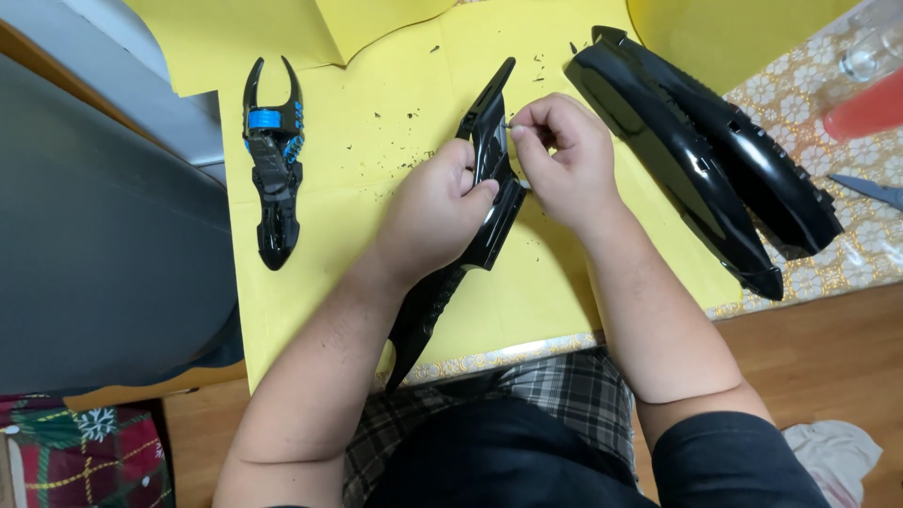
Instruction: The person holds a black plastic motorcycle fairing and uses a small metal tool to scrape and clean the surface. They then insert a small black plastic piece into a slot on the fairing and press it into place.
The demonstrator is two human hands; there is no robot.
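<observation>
A person's left hand closes around the middle of a long black plastic panel, whose long axis runs from near the lap away and rightward over yellow paper. Just right of it, the right hand pinches a tiny screw-like piece against the panel's upper edge. Farther right lie two larger black shells; to the left, a blue-accented claw-shaped part.

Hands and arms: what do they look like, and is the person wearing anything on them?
Both forearms are bare, with no gloves, rings, watch or bracelets showing. The left hand and right hand have short, rounded fingers. A dark short sleeve covers the right upper arm. The left arm's sleeve is out of view.
</observation>
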